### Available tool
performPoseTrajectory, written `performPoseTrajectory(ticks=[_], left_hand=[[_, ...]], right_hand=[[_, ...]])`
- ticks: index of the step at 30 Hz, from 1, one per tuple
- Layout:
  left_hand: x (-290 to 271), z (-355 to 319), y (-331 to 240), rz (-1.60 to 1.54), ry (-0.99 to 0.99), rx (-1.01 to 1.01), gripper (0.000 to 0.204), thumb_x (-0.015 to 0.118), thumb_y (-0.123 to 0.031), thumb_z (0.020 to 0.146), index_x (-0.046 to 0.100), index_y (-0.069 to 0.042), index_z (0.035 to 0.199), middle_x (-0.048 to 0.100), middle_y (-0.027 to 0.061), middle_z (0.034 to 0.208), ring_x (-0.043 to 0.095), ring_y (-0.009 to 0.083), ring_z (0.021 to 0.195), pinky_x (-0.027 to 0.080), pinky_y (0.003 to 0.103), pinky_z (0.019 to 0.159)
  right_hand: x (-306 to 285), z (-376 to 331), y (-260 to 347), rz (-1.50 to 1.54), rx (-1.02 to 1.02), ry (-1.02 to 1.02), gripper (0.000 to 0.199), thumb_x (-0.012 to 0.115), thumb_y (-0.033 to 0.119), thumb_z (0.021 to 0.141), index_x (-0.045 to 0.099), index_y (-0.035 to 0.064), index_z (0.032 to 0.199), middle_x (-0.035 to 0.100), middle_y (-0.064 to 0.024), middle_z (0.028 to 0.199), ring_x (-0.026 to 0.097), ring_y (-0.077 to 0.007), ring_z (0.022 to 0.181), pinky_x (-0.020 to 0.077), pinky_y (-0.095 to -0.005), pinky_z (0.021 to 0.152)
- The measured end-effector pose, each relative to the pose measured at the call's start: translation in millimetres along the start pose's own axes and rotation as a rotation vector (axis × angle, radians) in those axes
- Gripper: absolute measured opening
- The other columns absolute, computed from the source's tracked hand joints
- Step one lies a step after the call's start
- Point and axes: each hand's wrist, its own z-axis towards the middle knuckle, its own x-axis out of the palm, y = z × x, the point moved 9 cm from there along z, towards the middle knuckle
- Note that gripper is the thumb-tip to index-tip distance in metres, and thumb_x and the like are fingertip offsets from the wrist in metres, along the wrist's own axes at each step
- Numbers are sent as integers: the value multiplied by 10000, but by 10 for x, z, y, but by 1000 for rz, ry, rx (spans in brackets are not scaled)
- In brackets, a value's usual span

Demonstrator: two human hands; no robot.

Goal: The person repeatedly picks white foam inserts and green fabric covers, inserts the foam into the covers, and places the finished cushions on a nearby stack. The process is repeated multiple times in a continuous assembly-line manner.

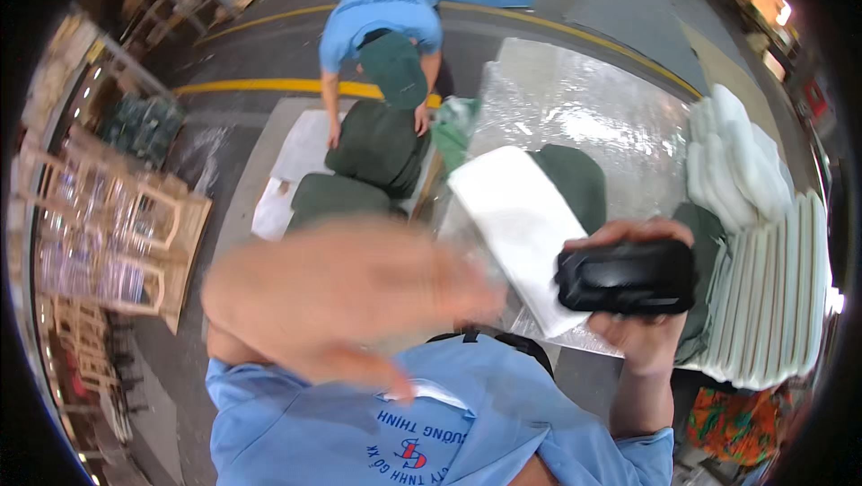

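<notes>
My right hand [642,324] is raised close to the camera and grips a black oblong device [627,278] held sideways. My left hand [350,297] is also close to the lens, blurred, fingers spread, holding nothing. Behind them a white folded foam sheet [521,226] lies across a dark green cushion [575,183] on a table covered with clear plastic film [584,109].
A person in a blue shirt and green cap [386,33] bends over dark green cushions [377,149] on a second table. White foam pads [763,262] are stacked at the right. Wooden chair frames [108,226] wrapped in film stand at the left. Yellow floor lines [260,87] run behind.
</notes>
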Motion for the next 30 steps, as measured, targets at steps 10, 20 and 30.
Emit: performPoseTrajectory(ticks=[10,20,30], left_hand=[[912,658,579,-180,637,-108,415,718,-296,895,654,-27,1205,726,210,1076,714,436,954,580,500,794],[741,1017,899,-87,607,-90,593,753,-238,824,640,-103,1390,746,174,953,734,389,893,566,470,733],[800,882,1054,-35,770,-182,653,781,-188,841,596,-55,1453,723,164,1211,708,390,1063,576,470,845]], right_hand=[[1166,68,315,-410,-188,670,489,714,80,852,584,61,1323,676,-175,1206,671,-382,1149,563,-473,935],[935,127,169,-581,-100,686,356,648,69,897,565,-19,1232,677,-219,1055,713,-383,1000,567,-469,777],[1178,37,-650,-860,119,852,267,661,176,964,713,2,1159,729,-182,1171,753,-301,998,601,-411,676]])
